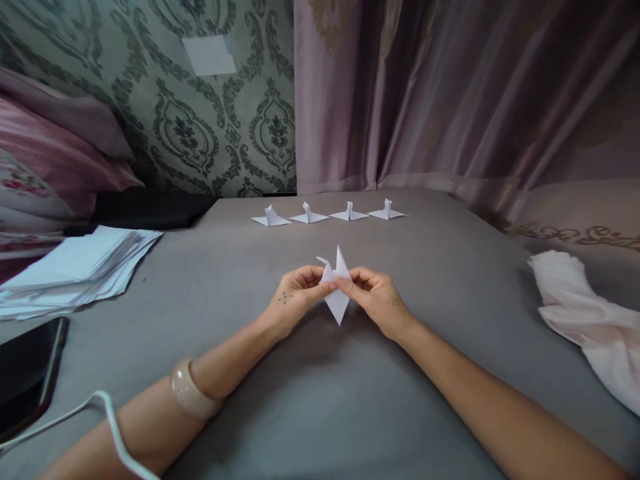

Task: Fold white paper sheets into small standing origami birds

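A white folded paper crane [339,308] is held up over the grey surface, between both hands. My left hand [299,293] pinches its left side, thumb in front and fingers curled behind. On the other side my right hand [376,293] grips it the same way, and the two thumbs nearly meet at its middle. The crane's bent head and neck point up to the left, a sharp tip rises beside them, and a wing hangs down in front. Fingertips behind the paper are hidden.
Several finished paper cranes [349,212] stand in a row at the back. Left lie a stack of white paper [95,267], a phone [30,373] and a white cable [113,420], which crosses my left forearm. A pale cloth [585,307] lies right; a curtain [450,93] hangs behind.
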